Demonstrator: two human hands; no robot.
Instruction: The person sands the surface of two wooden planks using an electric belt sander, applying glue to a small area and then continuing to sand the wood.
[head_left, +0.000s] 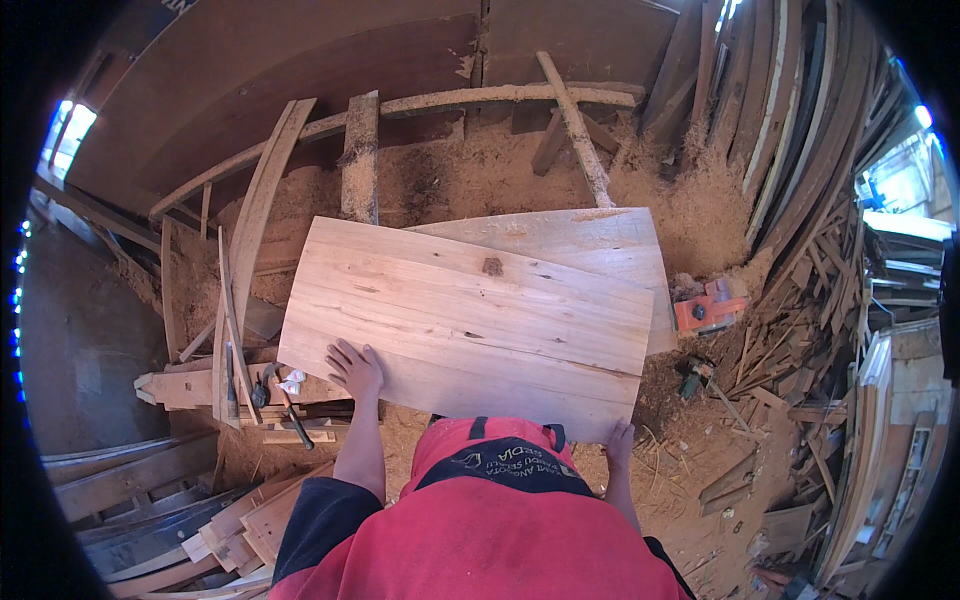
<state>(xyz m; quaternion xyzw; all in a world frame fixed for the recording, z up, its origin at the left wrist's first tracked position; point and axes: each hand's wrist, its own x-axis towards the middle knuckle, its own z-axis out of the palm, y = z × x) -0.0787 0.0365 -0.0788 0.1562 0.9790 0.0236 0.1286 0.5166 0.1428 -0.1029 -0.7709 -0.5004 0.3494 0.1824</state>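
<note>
A wide, pale wooden panel (pixel 470 320) with dark knots and streaks lies before me at a slant. Beneath it, turned at a different angle, a second wooden panel (pixel 600 240) sticks out at the far and right sides. My left hand (pixel 355 372) rests flat on the upper panel near its front left edge, fingers spread. At the near right corner my right hand (pixel 620 440) grips the panel's edge; most of its fingers are hidden by the board and the angle.
An orange power planer (pixel 710 308) sits right of the panels, near a dark green tool (pixel 695 378). A hammer (pixel 290 405) lies at left on a timber beam (pixel 190 388). Timber strips (pixel 800 130) lean along the right; sawdust (pixel 430 185) covers the ground. Stacked planks (pixel 260 515) are at lower left.
</note>
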